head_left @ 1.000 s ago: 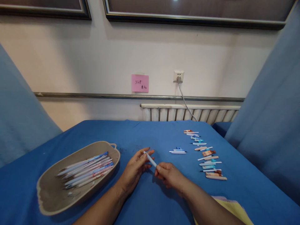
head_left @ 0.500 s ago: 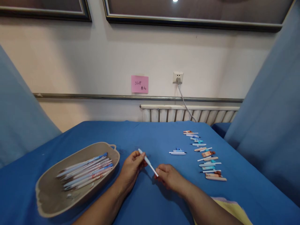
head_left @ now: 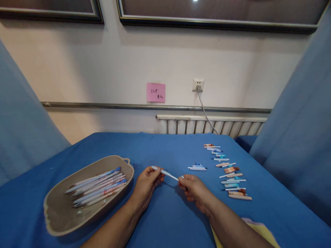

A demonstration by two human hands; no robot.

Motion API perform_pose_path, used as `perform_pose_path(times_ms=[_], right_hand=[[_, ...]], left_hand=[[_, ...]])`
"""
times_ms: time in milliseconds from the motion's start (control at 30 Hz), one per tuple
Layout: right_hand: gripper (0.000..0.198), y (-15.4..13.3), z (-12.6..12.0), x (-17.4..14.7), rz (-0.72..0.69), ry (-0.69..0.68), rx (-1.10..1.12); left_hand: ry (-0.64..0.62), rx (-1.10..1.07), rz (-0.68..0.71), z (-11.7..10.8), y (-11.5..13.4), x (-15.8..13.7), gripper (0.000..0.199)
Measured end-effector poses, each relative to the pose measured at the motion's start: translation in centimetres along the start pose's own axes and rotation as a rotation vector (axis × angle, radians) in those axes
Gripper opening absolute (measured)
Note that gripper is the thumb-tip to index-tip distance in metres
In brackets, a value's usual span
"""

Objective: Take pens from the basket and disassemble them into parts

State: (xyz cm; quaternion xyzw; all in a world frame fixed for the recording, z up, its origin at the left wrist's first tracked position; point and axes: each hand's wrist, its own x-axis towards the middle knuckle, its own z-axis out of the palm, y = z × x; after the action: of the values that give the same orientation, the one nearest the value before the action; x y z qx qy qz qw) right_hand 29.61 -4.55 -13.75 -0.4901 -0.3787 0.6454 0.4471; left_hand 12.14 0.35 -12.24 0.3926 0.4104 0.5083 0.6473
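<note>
From afar I see my left hand [head_left: 147,183] pinching the pale pen barrel [head_left: 166,172] at six o'clock, my right hand [head_left: 193,189] its white rod [head_left: 174,178]: apparently a rod-and-barrel handling step, next requiring straight alignment.

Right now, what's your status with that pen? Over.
Left grip on pale pen barrel. Right grip at end of protruding white tube. Tray left, not between them.

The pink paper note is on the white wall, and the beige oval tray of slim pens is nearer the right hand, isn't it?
Not quite: the head view shows the beige oval tray of slim pens nearer the left hand, not the right hand. The pink paper note is on the white wall.
</note>
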Motion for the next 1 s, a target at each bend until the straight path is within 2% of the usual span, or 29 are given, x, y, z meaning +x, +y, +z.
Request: perform_pose_path(times_ms=[233,367,633,733,867,1000], right_hand=[[0.032,-0.7,-2.9,0.9,-0.038,0.107,-0.003],[0.033,-0.6,-2.9,0.9,-0.072,0.101,0.018],[0.037,-0.2,-0.7,0.1,-0.053,-0.018,-0.104],[0.04,-0.1,-0.6,0.1,-0.03,-0.052,-0.133],[0.045,-0.2,-0.7,0.2,-0.004,0.004,-0.081],[0.036,-0.4,-0.7,0.1,-0.02,-0.011,-0.024]], left_hand=[[0.148,-0.092,0.077,-0.8,0.2,0.8,0.024],[0.092,-0.031,0.019,-0.3,-0.1,0.3,0.023],[-0.127,0.033,-0.143,0.7,-0.6,-0.9,0.029],[-0.118,0.015,-0.145,0.8,-0.7,-0.9,0.024],[-0.059,0.012,-0.095,0.5,-0.7,-0.3,0.023],[-0.019,0.082,-0.03,0.3,-0.8,-0.1,0.027]])
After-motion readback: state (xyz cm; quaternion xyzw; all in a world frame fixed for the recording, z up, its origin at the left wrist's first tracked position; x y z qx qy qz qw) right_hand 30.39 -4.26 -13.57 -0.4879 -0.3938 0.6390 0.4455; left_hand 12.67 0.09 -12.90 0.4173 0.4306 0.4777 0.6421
